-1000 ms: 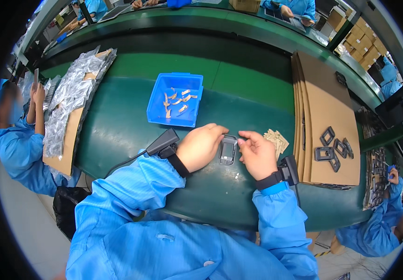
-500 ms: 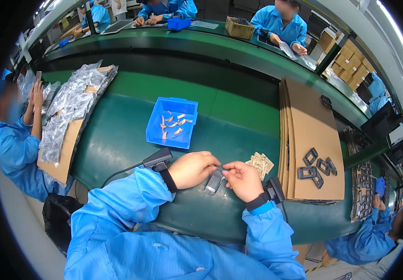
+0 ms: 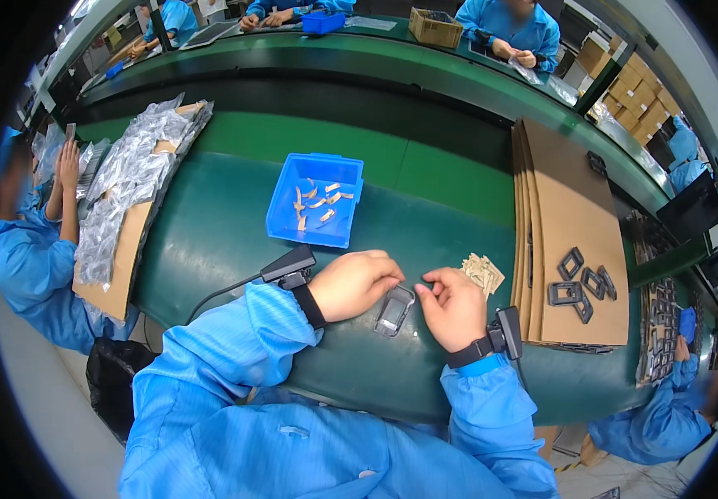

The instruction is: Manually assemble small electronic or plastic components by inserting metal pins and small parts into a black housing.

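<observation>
A small dark rectangular frame part [image 3: 394, 310] with a glossy middle lies on the green belt between my hands. My left hand [image 3: 356, 284] curls over its upper left edge and holds it. My right hand [image 3: 452, 307] pinches at the part's upper right corner, fingers closed; whether something small sits between the fingertips is hidden. Both wrists carry black straps with small black devices. A little heap of tan paper pieces [image 3: 483, 272] lies just beyond my right hand. A blue tray [image 3: 317, 200] with a few tan pieces sits farther back.
A stack of cardboard sheets [image 3: 565, 208] at the right bears several dark frame parts [image 3: 579, 283]. Clear plastic bags [image 3: 130, 170] pile on cardboard at the left, beside a person in blue. More people in blue work across the far belt and at the lower right.
The view has shifted slightly. My hands stay on the frame part, the left still gripping it and the right still working at its upper edge.
</observation>
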`<control>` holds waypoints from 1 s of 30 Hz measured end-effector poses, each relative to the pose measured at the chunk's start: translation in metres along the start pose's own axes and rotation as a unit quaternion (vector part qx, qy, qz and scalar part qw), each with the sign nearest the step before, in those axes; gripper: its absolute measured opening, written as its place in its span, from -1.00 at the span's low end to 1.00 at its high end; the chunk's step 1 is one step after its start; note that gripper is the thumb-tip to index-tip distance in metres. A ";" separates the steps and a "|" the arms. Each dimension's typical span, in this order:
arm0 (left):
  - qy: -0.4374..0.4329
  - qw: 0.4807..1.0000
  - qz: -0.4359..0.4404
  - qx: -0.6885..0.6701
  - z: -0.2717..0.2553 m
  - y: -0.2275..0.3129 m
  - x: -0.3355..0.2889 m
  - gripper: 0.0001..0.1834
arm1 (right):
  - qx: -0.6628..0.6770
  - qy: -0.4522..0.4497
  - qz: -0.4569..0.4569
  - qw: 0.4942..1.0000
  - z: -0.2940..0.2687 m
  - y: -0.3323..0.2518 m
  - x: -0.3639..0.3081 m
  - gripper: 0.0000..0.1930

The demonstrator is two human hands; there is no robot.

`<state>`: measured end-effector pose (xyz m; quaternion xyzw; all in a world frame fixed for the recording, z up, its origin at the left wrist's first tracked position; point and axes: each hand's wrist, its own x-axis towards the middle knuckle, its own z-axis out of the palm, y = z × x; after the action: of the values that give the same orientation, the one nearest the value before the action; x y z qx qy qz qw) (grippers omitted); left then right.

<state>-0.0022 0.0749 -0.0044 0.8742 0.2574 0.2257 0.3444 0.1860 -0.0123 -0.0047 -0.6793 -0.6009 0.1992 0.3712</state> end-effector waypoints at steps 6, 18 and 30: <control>-0.003 1.000 -0.021 -0.010 0.003 0.000 0.001 -0.83 | -0.047 -0.003 -0.071 0.996 -0.002 0.002 0.002 -0.83; -0.007 1.000 0.000 0.014 0.003 0.001 0.000 -0.82 | -0.104 -0.047 -0.119 0.986 -0.006 -0.004 0.000 -0.84; -0.014 0.999 -0.006 0.035 0.003 0.006 -0.001 -0.83 | -0.118 -0.049 -0.121 0.984 -0.004 -0.003 -0.002 -0.83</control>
<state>0.0004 0.0688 -0.0029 0.8875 0.2652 0.2021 0.3182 0.1861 -0.0147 -0.0001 -0.6301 -0.7153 0.1138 0.2801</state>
